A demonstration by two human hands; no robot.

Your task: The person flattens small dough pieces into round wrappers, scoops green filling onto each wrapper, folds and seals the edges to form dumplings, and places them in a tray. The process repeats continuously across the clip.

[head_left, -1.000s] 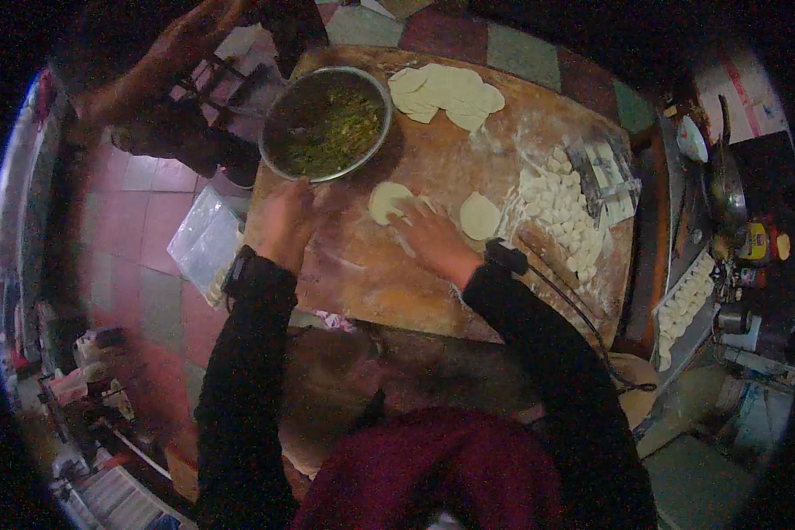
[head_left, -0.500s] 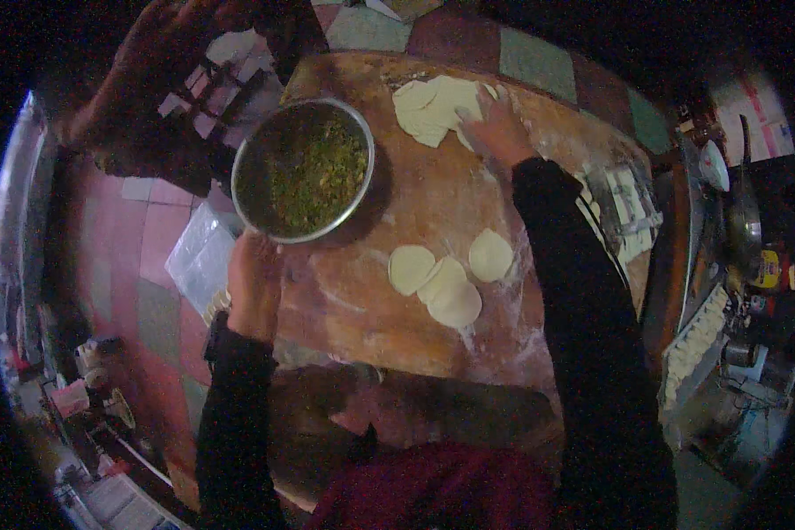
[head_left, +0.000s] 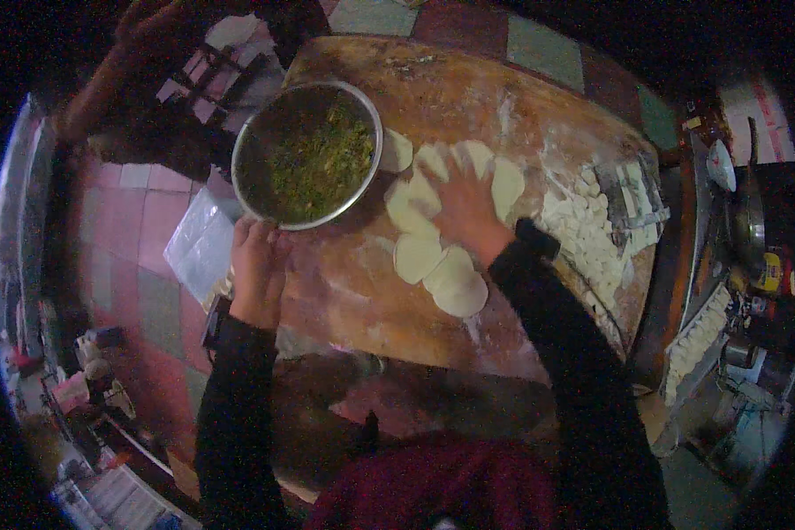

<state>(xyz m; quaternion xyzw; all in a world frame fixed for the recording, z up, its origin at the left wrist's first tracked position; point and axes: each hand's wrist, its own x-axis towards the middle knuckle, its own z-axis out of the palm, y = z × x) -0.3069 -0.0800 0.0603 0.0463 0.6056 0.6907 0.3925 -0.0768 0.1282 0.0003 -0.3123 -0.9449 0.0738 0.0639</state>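
A metal bowl (head_left: 378,132) of chopped green filling (head_left: 322,168) stands at the left of the floured wooden board (head_left: 362,309). My left hand (head_left: 258,274) is closed on its near rim. My right hand (head_left: 466,208) lies spread, a little blurred, over several round, flat dough wrappers (head_left: 508,187) in the middle of the board. Its palm and fingers hide part of them. Nearer me, more wrappers (head_left: 461,293) overlap one another. Small floured dough pieces (head_left: 583,221) are scattered right of my right forearm.
A clear plastic bag (head_left: 201,243) lies left of the board. At the right stands a tray of shaped dumplings (head_left: 698,340), with a pan (head_left: 751,216) and a pale bowl (head_left: 721,166) farther back. Another person's arm (head_left: 106,84) shows dimly at the far left.
My right hand has come nearer from the board's far side, and the wrappers there are now spread in the middle. More dough pieces show at the right. My left hand stays at the bowl.
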